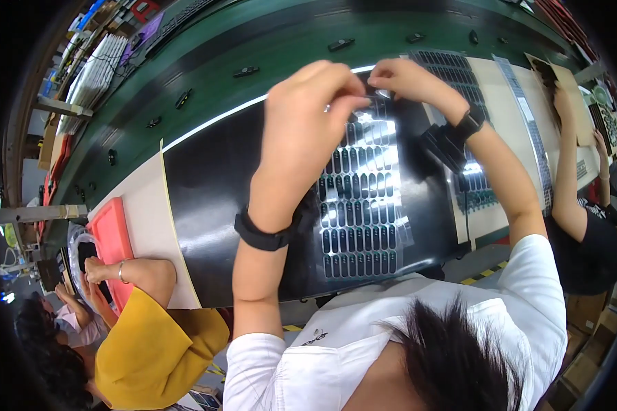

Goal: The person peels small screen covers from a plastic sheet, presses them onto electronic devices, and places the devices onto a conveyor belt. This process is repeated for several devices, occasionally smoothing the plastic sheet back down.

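My left hand [307,113] is raised over the far end of a clear sheet [360,226] that carries rows of dark, elongated oval pieces. Its thumb and fingers are curled together in a pinch, and whatever lies between them cannot be made out. To its right, my right hand [406,83] also has its fingertips pinched, with a small shiny bit showing below them, too small to name. The sheet lies on a glossy black mat [219,185]. Both my wrists wear black bands, and beside the right forearm is a black boxy object [445,145].
A green conveyor belt [288,63] with several small black devices runs along the far side. More sheets of dark pieces [452,72] lie to the right. At left is a red tray [111,229] near a person in a yellow garment [144,349]; another person's arm [565,157] works at right.
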Demonstrator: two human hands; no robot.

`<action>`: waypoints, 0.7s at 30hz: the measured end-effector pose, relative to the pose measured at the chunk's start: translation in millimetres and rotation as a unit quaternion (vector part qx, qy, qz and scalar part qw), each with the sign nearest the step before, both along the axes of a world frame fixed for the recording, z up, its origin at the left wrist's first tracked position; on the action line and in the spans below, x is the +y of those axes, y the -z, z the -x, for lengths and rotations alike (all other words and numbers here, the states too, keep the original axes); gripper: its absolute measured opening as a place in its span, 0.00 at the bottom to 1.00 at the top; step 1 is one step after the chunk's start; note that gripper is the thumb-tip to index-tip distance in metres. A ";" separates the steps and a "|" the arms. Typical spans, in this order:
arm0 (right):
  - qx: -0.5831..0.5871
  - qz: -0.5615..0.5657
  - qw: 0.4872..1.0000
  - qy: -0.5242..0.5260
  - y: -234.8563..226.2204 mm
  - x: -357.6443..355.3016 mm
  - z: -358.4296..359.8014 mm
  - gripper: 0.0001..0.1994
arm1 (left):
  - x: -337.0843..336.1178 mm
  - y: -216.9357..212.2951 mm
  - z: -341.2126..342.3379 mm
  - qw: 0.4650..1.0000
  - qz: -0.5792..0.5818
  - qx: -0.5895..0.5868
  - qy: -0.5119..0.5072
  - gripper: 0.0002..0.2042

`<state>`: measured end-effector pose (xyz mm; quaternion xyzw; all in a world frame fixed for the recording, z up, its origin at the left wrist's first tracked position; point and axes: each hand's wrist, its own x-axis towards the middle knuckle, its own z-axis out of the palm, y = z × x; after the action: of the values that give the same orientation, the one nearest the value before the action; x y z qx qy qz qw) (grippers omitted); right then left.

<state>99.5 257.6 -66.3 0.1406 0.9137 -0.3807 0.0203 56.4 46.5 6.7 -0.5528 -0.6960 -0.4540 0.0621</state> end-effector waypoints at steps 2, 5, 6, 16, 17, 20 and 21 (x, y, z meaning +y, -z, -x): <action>0.144 -0.155 0.976 -0.043 9.7 2.5 32.5 0.14 | -14.9 1.6 11.6 0.999 -0.017 -0.037 -0.027 0.06; 0.204 -0.226 0.946 -0.114 4.1 -28.2 104.7 0.19 | -44.8 4.6 27.0 0.962 -0.111 -0.229 -0.094 0.07; 0.144 -0.215 0.955 -0.142 -1.0 -45.3 131.0 0.21 | -52.9 1.0 32.0 0.951 -0.141 -0.247 -0.121 0.08; 0.044 -0.266 0.942 -0.201 41.2 -110.2 248.9 0.23 | -77.6 -12.6 57.2 0.908 -0.215 -0.301 -0.199 0.17; 0.087 -0.239 0.948 -0.194 36.5 -105.4 244.5 0.23 | -75.2 -12.2 57.3 0.906 -0.214 -0.315 -0.187 0.17; 0.246 -0.050 0.956 -0.152 -0.3 -107.5 189.4 0.16 | -81.9 -10.5 52.2 0.895 -0.219 -0.343 -0.185 0.19; 0.234 0.075 0.956 -0.161 -12.6 -105.8 162.6 0.14 | -81.1 -10.7 49.7 0.894 -0.223 -0.351 -0.169 0.19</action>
<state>-63.0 151.9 -53.7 -0.1029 0.8722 -0.4622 -0.1227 6.6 -34.6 17.5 -0.2035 -0.6361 -0.7442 0.0111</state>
